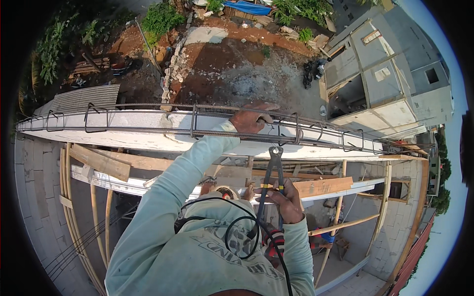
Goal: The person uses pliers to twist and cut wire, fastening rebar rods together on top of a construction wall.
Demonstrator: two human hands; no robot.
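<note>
A long rebar cage (193,121) with square stirrups lies along the top of a pale block wall (143,121). My left hand (251,120) reaches over the cage right of its middle. Its fingers are curled together at the bars, and a thin tie wire (271,128) shows by the fingertips. Lower and to the right, my right hand (288,200) grips the dark handles of a pair of end-cutting pincers (275,151). The pincers point up at the cage, with their handles spread and their head just below the lower bars, close to the wall's near edge.
Below the wall's near side are planks (323,186), bamboo poles (95,217) and a pale metal channel (128,186). A black cable (228,237) hangs across my chest. Far below, beyond the wall, lies a dirt yard (247,64). An unfinished building (375,74) stands right.
</note>
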